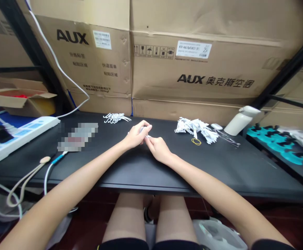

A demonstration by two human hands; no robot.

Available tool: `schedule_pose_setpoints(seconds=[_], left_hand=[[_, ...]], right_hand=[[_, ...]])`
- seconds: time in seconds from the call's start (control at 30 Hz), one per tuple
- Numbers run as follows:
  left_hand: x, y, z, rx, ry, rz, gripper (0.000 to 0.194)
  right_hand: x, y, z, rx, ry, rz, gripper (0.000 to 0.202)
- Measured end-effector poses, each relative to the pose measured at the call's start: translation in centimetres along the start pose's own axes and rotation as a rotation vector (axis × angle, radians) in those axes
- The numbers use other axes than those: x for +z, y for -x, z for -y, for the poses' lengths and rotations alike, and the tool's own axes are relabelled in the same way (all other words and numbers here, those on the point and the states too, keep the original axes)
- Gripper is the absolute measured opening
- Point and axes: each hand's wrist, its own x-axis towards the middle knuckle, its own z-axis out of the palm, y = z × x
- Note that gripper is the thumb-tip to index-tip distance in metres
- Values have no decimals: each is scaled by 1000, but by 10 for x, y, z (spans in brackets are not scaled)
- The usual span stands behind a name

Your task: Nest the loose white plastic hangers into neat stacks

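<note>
Over the middle of the black table, my left hand (138, 135) and my right hand (160, 149) meet at the fingertips. Both are closed on a small white piece (148, 136), mostly covered by the fingers, so its full shape is hidden. Behind my left hand lies a small group of white hooks (116, 118) with curved ends to the left. Beyond my right hand is a larger heap of white hooks (193, 125), partly in bundles. Yellow rubber bands (196, 141) lie in front of that heap.
A white bottle (241, 121) leans at the back right, near glasses (229, 137). Teal pieces (276, 144) sit farther right. At left are a power strip (23, 137), a pixelated object (78, 137) and a cable (47, 173). Cardboard boxes (156, 80) stand behind the table (146, 173).
</note>
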Motion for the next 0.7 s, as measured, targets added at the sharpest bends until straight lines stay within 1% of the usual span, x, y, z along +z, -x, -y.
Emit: schedule_pose_setpoints(seconds=[0.1,0.17,0.3,0.43,0.57,0.63,0.7], left_hand=[[0,2,0,15,-51,17,29],[0,3,-1,28,-63,25,29],[-1,2,0,35,-59,25,27],[-8,-3,3,27,41,19,24],[-17,-9,3,-46,160,-28,22],[-21,-11,1,-103,194,-44,22],[-26,-12,0,-158,196,-49,22]], right_hand=[[-2,0,-1,-17,95,14,47],[-3,1,-1,-13,115,17,49],[-5,3,-2,-23,49,3,46],[-4,2,-4,-41,-78,-38,44],[-4,-2,-12,-20,-143,-136,46],[-3,-4,-17,-10,-111,-178,42],[-3,-7,-21,-19,-34,-197,34]])
